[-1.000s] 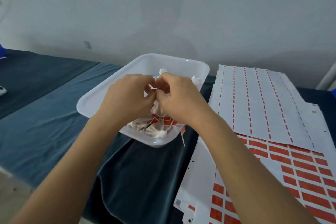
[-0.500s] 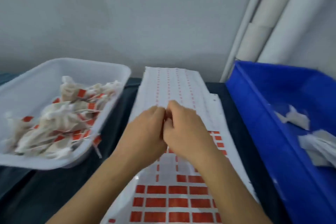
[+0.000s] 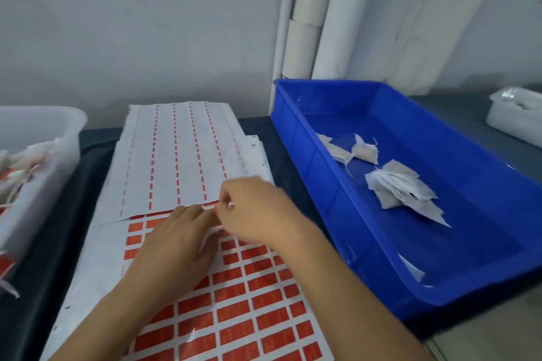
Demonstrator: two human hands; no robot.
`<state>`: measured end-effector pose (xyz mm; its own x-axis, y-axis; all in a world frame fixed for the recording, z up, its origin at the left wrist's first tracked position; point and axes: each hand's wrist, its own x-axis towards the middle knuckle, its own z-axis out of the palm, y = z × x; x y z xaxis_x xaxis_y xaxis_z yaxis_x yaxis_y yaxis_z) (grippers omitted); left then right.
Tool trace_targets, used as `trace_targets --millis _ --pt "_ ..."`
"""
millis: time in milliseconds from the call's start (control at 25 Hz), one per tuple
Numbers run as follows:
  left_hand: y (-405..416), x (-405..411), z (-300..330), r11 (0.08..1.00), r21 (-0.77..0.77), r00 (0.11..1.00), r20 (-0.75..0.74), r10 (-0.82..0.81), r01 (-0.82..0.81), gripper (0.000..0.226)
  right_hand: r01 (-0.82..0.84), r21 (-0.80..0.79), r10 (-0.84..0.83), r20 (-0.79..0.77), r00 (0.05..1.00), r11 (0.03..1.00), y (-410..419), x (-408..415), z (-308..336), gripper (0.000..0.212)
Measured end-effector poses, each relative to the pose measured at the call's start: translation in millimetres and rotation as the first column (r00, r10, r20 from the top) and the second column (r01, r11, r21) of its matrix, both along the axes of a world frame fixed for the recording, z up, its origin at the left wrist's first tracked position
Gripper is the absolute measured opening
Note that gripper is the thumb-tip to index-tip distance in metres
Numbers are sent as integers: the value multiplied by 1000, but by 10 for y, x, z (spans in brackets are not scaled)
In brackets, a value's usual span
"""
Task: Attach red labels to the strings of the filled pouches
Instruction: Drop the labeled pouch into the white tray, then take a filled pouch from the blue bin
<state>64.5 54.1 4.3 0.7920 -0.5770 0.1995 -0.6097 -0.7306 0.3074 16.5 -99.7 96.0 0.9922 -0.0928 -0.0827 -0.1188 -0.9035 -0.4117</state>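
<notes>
A sheet of red labels (image 3: 249,302) lies on the dark cloth in front of me. My left hand (image 3: 176,243) rests flat on its upper part, fingers fairly straight. My right hand (image 3: 258,211) is just beside it, fingertips pinching at a red label (image 3: 225,206) in the sheet's top row; the label is mostly hidden by the fingers. Several white filled pouches (image 3: 401,187) without labels lie in the blue bin (image 3: 322,86) to the right. Pouches with red labels (image 3: 17,167) sit in the white tray (image 3: 61,129) at the left edge.
A stripped backing sheet (image 3: 176,152) with thin red dashes overlaps the far end of the label sheet. White rolls (image 3: 305,26) stand against the wall behind the blue bin. A small white container (image 3: 513,114) is at far right.
My view swung right from the white tray to the label sheet and blue bin. Both hands left the tray's pouches and came down onto the label sheet.
</notes>
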Motion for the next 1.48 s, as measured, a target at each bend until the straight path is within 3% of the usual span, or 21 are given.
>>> trace_targets --millis 160,240,400,520,640,720,880,1160,1360,1480 --pt "-216 -103 11 993 30 993 -45 -110 112 39 235 -53 -205 330 922 971 -658 34 429 16" --pt "-299 -129 -6 986 31 985 -51 -164 165 39 372 -87 -309 402 862 924 -1079 13 569 13" --pt "-357 -133 -46 979 24 979 -40 -202 203 35 502 -194 -475 169 863 843 -1788 -20 387 16" --pt "-344 -141 -69 976 23 976 -36 -217 218 36 504 -233 -524 -31 851 832 -1978 124 79 43" --pt "-329 -174 -85 975 27 975 -36 -221 222 35 517 -294 -562 -93 822 804 -2052 331 -109 63" --pt "-322 -190 -92 975 30 975 -47 -219 221 34 508 -333 -558 -71 827 794 -2116 443 -184 59" --pt "-321 -176 -135 974 25 973 -60 -223 225 35 506 -405 -554 1 833 761 -2231 564 -226 29" --pt "-312 -145 -109 974 4 972 -68 -227 228 50 565 -321 -536 182 825 760 -2357 566 -238 17" --pt "-286 -139 -104 974 -13 970 -88 -227 227 48 565 -99 -509 327 796 819 -2380 437 -192 18" --pt "-282 -145 -113 972 -29 969 -84 -233 231 34 556 75 -541 370 756 828 -2414 366 -168 18"
